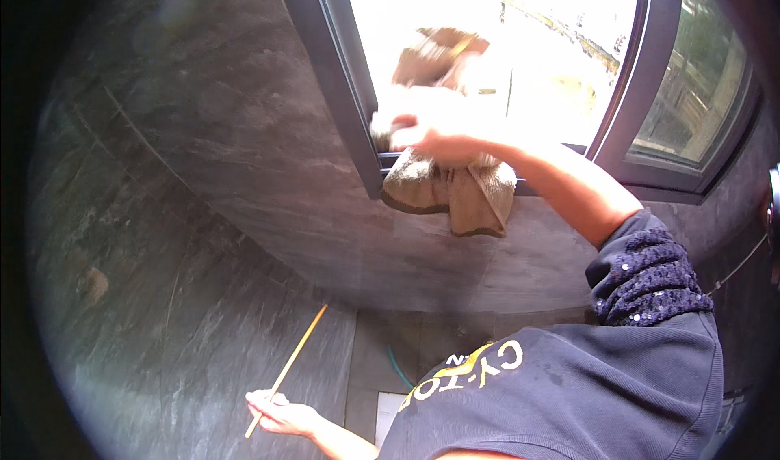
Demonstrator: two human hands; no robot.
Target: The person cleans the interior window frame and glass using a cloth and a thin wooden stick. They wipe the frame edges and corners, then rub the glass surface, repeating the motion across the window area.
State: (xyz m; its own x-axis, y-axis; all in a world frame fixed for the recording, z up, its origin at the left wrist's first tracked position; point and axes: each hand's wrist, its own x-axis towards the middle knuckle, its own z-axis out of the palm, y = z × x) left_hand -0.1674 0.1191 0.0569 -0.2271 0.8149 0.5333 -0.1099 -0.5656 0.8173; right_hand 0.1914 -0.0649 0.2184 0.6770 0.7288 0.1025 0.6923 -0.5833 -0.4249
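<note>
My left hand (280, 412), at the lower left, holds a thin yellowish stick (295, 355) slanting up to the right. My right arm stretches up to the window, and my right hand (426, 140) grips a tan cloth (481, 201) at the lower left corner of the opening. Part of this cloth hangs over the bottom of the dark window frame (341, 88) against the wall. The hand is blurred and washed out by glare, so its fingers show only partly. Above it is a blurred brown shape (436, 61); whether it is a reflection or an object I cannot tell.
Dark grey stone-look walls (256, 143) surround the window. A second window pane (688, 88) is at the right. Low down, near my dark shirt, are a teal hose-like strip (397, 368) and a white flat thing (385, 414). A thin cord (740, 268) runs at the right edge.
</note>
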